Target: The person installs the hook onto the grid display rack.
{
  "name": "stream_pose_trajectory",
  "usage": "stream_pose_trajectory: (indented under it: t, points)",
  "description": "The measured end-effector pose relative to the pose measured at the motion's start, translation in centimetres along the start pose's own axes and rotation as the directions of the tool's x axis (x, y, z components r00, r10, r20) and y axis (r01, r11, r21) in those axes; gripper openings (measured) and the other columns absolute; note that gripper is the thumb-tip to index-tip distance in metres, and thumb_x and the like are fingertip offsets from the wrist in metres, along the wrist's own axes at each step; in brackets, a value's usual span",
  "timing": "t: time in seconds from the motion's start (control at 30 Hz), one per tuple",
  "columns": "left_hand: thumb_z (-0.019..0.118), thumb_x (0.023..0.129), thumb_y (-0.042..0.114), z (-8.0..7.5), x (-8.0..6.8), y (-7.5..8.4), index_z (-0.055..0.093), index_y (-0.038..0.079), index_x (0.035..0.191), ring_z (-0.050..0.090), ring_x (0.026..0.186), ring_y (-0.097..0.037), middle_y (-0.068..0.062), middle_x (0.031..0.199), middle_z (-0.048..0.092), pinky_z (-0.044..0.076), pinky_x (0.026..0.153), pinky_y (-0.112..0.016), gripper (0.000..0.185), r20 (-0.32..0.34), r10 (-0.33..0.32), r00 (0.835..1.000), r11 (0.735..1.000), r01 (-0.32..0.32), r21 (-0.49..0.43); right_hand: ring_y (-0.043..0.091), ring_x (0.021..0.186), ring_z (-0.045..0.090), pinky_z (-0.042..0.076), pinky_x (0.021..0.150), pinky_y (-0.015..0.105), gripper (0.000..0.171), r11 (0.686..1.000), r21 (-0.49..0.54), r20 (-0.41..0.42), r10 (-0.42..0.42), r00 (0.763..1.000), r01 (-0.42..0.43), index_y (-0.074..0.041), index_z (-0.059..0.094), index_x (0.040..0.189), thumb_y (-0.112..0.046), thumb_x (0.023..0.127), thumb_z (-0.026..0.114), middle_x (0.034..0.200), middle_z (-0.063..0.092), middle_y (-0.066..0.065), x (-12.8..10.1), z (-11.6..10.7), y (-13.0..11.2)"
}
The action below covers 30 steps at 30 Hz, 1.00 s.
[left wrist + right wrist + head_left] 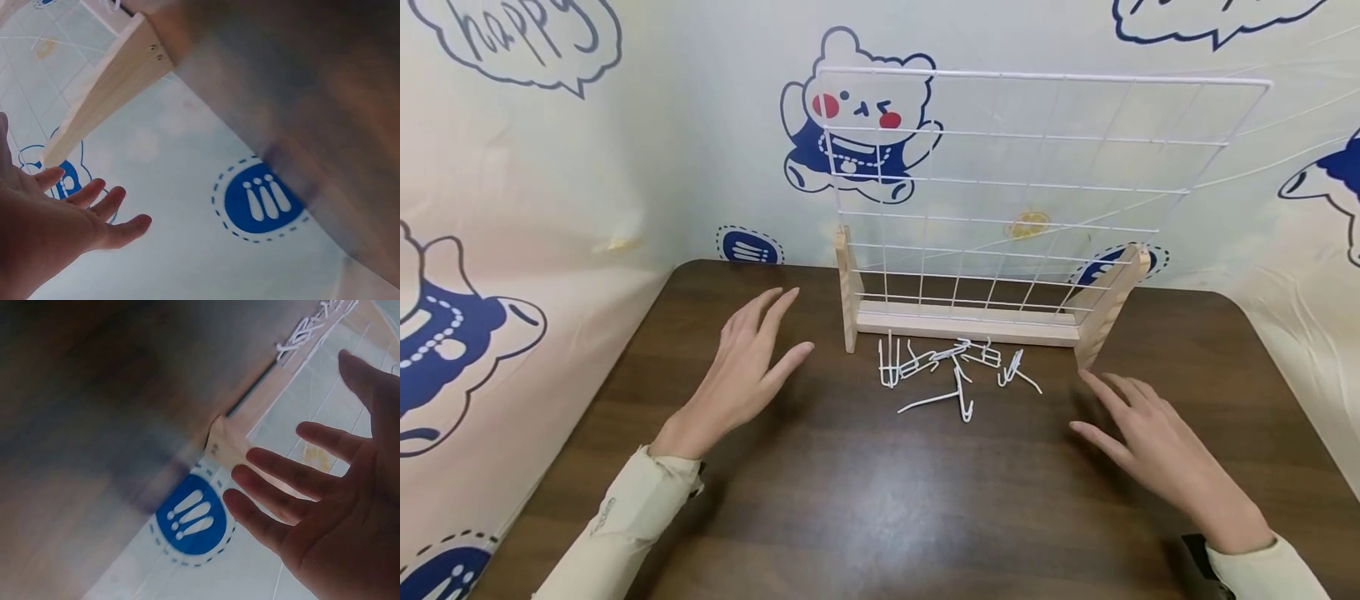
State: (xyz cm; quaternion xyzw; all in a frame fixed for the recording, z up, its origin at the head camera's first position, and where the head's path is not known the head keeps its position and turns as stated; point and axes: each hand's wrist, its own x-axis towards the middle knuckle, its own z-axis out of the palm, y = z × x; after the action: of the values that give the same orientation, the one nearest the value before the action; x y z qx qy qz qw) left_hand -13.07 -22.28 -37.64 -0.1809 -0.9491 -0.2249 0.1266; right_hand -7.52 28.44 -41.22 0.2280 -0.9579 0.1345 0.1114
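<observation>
Hooks (955,371) of thin white wire lie tangled at frame centre on the dark surface (850,500), before a wire grid (1022,192) in its wooden stand (970,323). Left hand (745,375) and right hand (1157,450) hover flanking them, fingers spread, grasping nothing. Left wrist view: left hand (50,231) lower left, stand's foot (106,81) above. Right wrist view: right hand (325,506) splayed at right, hooks (309,328) at top.

Dark wood-grain table (865,517), rounded far corners. Pale cloth backdrop (685,142) rises behind and along both sides. Printed on it: blue cartoon bear (850,133) at 12 o'clock, speech bubble (527,42) at 10 o'clock. Light even, soft.

Dark wood table (850,500): wire grid stand (970,321), loose white hooks (955,371).
</observation>
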Motion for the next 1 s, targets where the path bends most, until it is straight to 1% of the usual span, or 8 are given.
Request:
stream_pose_trajectory:
  t: [0.13, 0.33, 0.4, 0.53, 0.67, 0.77, 0.9, 1.0]
  points:
    - [0.053, 0.099, 0.050, -0.2, 1.7, 1.0, 0.026, 0.024, 0.158, 0.025, 0.146, -0.031, -0.009, 0.160, 0.028, 0.018, 0.114, -0.063, 0.070, -0.012, 0.011, 1.000, 0.997, -0.012, -0.083, 0.040, 0.113, 0.057, 0.044, 0.092, 0.057, 0.057, 0.999, 0.008, -0.010, -0.042, 0.999, 0.043, -0.004, 0.057, 0.136, -0.029, 0.088, 0.076, 0.125, 0.061, 0.020, 1.0, 0.3, -0.7]
    - [0.051, 0.101, 0.047, -0.3, 4.3, 2.3, 0.027, 0.018, 0.157, 0.024, 0.148, -0.024, -0.005, 0.160, 0.028, 0.023, 0.116, -0.056, 0.067, -0.033, 0.012, 0.999, 0.978, -0.019, -0.209, 0.033, 0.106, 0.063, 0.051, 0.088, 0.050, 0.046, 0.992, 0.017, -0.037, -0.123, 0.992, 0.124, 0.002, 0.063, 0.125, -0.019, 0.086, 0.077, 0.116, 0.065, 0.018, 2.8, 1.3, -1.6]
    - [0.050, 0.102, 0.046, -0.2, 5.2, 2.6, 0.026, 0.018, 0.157, 0.024, 0.147, -0.021, -0.004, 0.160, 0.027, 0.024, 0.117, -0.053, 0.066, -0.040, 0.019, 0.999, 0.970, -0.028, -0.241, 0.032, 0.104, 0.064, 0.053, 0.086, 0.049, 0.042, 0.991, 0.024, -0.024, -0.135, 0.991, 0.135, 0.002, 0.064, 0.123, -0.018, 0.087, 0.076, 0.115, 0.065, 0.017, 3.4, 1.5, -1.9]
    - [0.050, 0.103, 0.043, 0.1, 6.7, 3.3, 0.025, 0.019, 0.157, 0.030, 0.144, -0.024, -0.006, 0.159, 0.028, 0.027, 0.115, -0.054, 0.065, -0.061, 0.045, 0.997, 0.956, -0.061, -0.286, 0.030, 0.099, 0.066, 0.054, 0.082, 0.048, 0.035, 0.989, 0.032, 0.023, -0.143, 0.989, 0.142, 0.002, 0.066, 0.119, -0.019, 0.091, 0.073, 0.110, 0.066, 0.015, 4.2, 1.9, -2.4]
    - [0.051, 0.103, 0.040, 0.4, 8.2, 3.8, 0.025, 0.016, 0.157, 0.036, 0.140, -0.027, -0.008, 0.157, 0.031, 0.030, 0.113, -0.053, 0.064, -0.117, 0.042, 0.992, 0.936, -0.080, -0.344, 0.028, 0.096, 0.066, 0.054, 0.082, 0.046, 0.029, 0.989, 0.022, 0.066, -0.148, 0.987, 0.147, 0.001, 0.069, 0.115, -0.018, 0.092, 0.071, 0.107, 0.067, 0.014, 5.0, 2.3, -2.9]
    - [0.051, 0.103, 0.039, 0.7, 9.4, 3.9, 0.026, 0.014, 0.156, 0.037, 0.139, -0.025, -0.009, 0.154, 0.034, 0.033, 0.111, -0.050, 0.064, -0.145, 0.003, 0.989, 0.900, -0.066, -0.430, 0.027, 0.096, 0.066, 0.054, 0.082, 0.046, 0.026, 0.988, 0.030, 0.103, -0.154, 0.983, 0.152, -0.001, 0.070, 0.114, -0.016, 0.092, 0.071, 0.108, 0.067, 0.014, 5.6, 2.5, -3.2]
    - [0.050, 0.104, 0.033, 1.2, 10.8, 4.1, 0.031, 0.012, 0.154, 0.038, 0.139, -0.022, -0.009, 0.153, 0.038, 0.036, 0.110, -0.048, 0.057, -0.151, -0.055, 0.987, 0.819, -0.042, -0.573, 0.026, 0.091, 0.066, 0.054, 0.078, 0.046, 0.024, 0.986, 0.030, 0.126, -0.166, 0.978, 0.163, -0.003, 0.071, 0.113, -0.013, 0.091, 0.072, 0.103, 0.067, 0.013, 5.9, 2.8, -3.6]
    - [0.045, 0.106, 0.022, 1.5, 11.5, 4.7, 0.037, 0.007, 0.150, 0.039, 0.140, -0.026, -0.011, 0.151, 0.042, 0.036, 0.110, -0.048, 0.047, -0.174, -0.070, 0.982, 0.767, -0.058, -0.639, 0.026, 0.087, 0.065, 0.055, 0.075, 0.044, 0.023, 0.986, 0.012, 0.119, -0.169, 0.978, 0.169, -0.003, 0.072, 0.110, -0.013, 0.090, 0.074, 0.098, 0.067, 0.012, 5.9, 2.9, -3.7]
